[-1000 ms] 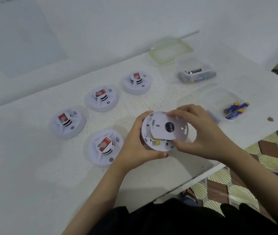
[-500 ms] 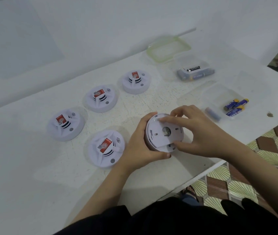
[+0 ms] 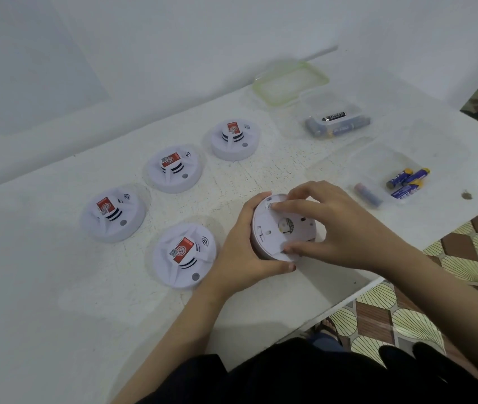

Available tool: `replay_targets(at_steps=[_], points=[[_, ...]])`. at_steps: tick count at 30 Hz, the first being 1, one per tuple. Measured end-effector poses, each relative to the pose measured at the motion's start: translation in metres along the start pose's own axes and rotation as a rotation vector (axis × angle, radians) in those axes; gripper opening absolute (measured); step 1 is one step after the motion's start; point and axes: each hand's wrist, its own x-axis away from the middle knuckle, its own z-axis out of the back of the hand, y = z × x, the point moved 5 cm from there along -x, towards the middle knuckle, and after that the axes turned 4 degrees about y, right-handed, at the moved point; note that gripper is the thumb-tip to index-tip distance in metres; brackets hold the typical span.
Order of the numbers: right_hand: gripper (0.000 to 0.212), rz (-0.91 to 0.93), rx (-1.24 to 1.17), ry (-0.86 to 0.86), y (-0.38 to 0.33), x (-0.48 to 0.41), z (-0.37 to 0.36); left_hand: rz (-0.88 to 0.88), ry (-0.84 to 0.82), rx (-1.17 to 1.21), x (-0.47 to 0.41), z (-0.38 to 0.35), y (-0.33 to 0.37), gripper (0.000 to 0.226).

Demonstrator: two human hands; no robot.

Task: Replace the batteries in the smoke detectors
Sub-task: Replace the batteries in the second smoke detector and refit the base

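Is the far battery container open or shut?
Open: the container is uncovered, its green-rimmed lid lying on the table beside it, batteries visible inside.

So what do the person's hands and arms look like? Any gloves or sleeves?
No gloves. The left hand and right hand are bare, with no rings, watch or bracelets showing. Both forearms are bare too, with no sleeves reaching down them. Black clothing shows at the bottom of the picture, near where the arms begin.
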Motion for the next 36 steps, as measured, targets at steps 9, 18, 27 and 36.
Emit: replay_targets(at_steps=[9,18,27,36], points=[[0.058,0.02,0.118,0.175,-0.006,0.005,0.002,0.006,0.022,-0.018,-0.001,0.001,-0.003,0.101],[0.061,-0.246,-0.256,0.184,-0.001,0.012,-0.003,-0.011,0.121,0.054,0.004,-0.006,0.0,0.109],[0.056,-0.522,-1.152,0.225,0.001,0.012,-0.012,-0.109,0.212,0.011,0.005,-0.007,0.006,0.093],[0.049,-0.699,-1.672,0.181,0.016,0.018,-0.027,-0.093,0.195,0.008,0.0,-0.001,0.003,0.087]])
